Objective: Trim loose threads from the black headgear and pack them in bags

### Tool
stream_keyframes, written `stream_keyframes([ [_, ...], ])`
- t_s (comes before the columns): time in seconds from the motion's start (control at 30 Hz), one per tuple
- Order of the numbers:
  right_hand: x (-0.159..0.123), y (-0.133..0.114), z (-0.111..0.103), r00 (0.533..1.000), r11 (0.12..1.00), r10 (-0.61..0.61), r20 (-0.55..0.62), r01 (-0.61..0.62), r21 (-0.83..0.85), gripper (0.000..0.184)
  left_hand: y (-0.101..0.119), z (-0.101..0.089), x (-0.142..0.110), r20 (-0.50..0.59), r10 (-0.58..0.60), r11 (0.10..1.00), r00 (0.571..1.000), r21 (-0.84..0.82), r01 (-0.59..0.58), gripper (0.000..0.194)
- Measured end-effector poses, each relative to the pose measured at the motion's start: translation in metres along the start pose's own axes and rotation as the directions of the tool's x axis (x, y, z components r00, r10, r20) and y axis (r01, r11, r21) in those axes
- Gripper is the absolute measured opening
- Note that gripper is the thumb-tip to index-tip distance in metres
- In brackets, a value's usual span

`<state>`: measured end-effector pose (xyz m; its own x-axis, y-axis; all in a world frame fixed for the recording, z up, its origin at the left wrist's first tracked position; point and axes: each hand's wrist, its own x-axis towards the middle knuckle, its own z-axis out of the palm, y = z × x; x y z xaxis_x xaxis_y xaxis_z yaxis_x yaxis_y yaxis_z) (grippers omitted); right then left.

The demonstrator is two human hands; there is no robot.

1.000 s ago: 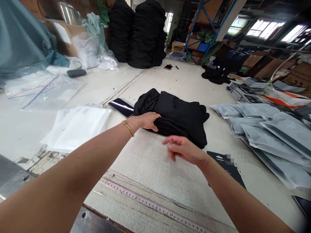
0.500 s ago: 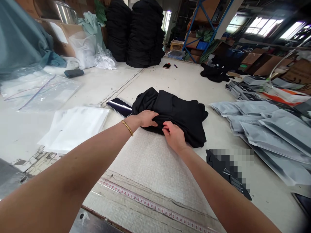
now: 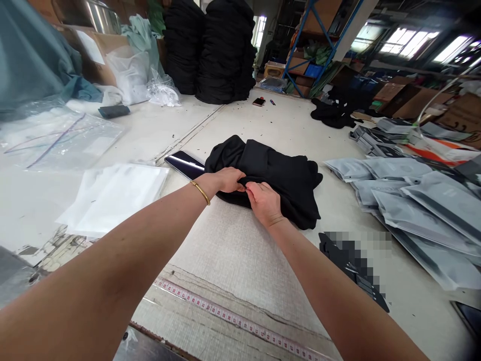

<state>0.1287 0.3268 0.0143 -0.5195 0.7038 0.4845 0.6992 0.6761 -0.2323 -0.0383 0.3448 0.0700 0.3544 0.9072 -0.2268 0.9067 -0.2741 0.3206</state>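
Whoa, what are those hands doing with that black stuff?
A person has the left hand and right hand close together at the near side of some bunched black cloth. Their fingers seem to pinch its folds. The cloth lies on a pale table, with a phone to its left and grey packets to its right.

Left grip (image 3: 230,180) and right grip (image 3: 265,203) pinching black cloth (image 3: 280,168), phone (image 3: 184,165) beside it, measuring tape (image 3: 233,319)
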Motion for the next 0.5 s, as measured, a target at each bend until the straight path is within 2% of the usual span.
stream_keyframes([
  [0.07, 0.003, -0.002, -0.005, 0.997, 0.991, 0.077, 0.016, -0.079, 0.110, 0.022, 0.000, -0.001, 0.000, 0.014, -0.014, 1.000, 1.000, -0.005, 0.014, 0.025],
  [0.1, 0.003, -0.003, -0.011, 0.990, 0.965, 0.132, 0.057, -0.141, 0.219, 0.020, 0.000, -0.001, 0.000, 0.020, -0.022, 1.000, 1.000, -0.008, 0.022, 0.027],
  [0.13, 0.002, -0.003, -0.018, 0.974, 0.911, 0.172, 0.148, -0.214, 0.353, 0.017, -0.001, -0.001, 0.000, 0.024, -0.031, 0.999, 0.999, -0.011, 0.031, 0.031],
  [0.2, -0.004, -0.001, -0.033, 0.897, 0.715, 0.147, 0.417, -0.388, 0.581, 0.019, -0.002, -0.002, 0.001, 0.027, -0.048, 0.999, 0.998, -0.021, 0.049, 0.043],
  [0.23, -0.008, 0.000, -0.040, 0.849, 0.617, 0.111, 0.517, -0.466, 0.634, 0.023, -0.003, -0.002, 0.002, 0.028, -0.055, 0.998, 0.998, -0.026, 0.056, 0.049],
  [0.27, -0.011, 0.002, -0.044, 0.821, 0.555, 0.110, 0.560, -0.518, 0.651, 0.026, -0.004, -0.002, 0.002, 0.033, -0.058, 0.998, 0.998, -0.031, 0.059, 0.053],
  [0.3, -0.014, 0.003, -0.046, 0.825, 0.538, 0.164, 0.542, -0.535, 0.652, 0.028, -0.005, -0.003, 0.003, 0.043, -0.058, 0.998, 0.997, -0.037, 0.060, 0.056],
  [0.33, -0.017, 0.004, -0.044, 0.849, 0.562, 0.253, 0.464, -0.520, 0.643, 0.029, -0.006, -0.003, 0.003, 0.053, -0.058, 0.997, 0.997, -0.042, 0.060, 0.056],
  [0.37, -0.019, 0.004, -0.040, 0.877, 0.623, 0.335, 0.344, -0.480, 0.617, 0.028, -0.007, -0.003, 0.003, 0.062, -0.057, 0.997, 0.996, -0.047, 0.060, 0.055],
  [0.4, -0.019, 0.004, -0.034, 0.905, 0.705, 0.367, 0.216, -0.422, 0.570, 0.027, -0.007, -0.004, 0.004, 0.070, -0.054, 0.997, 0.996, -0.052, 0.058, 0.054],
  [0.43, -0.019, 0.004, -0.027, 0.933, 0.792, 0.343, 0.105, -0.348, 0.501, 0.027, -0.007, -0.004, 0.004, 0.076, -0.047, 0.997, 0.996, -0.058, 0.051, 0.051],
  [0.5, -0.017, 0.003, -0.011, 0.979, 0.928, 0.200, -0.030, -0.180, 0.325, 0.026, -0.007, -0.004, 0.004, 0.085, -0.024, 0.997, 0.996, -0.072, 0.030, 0.044],
])
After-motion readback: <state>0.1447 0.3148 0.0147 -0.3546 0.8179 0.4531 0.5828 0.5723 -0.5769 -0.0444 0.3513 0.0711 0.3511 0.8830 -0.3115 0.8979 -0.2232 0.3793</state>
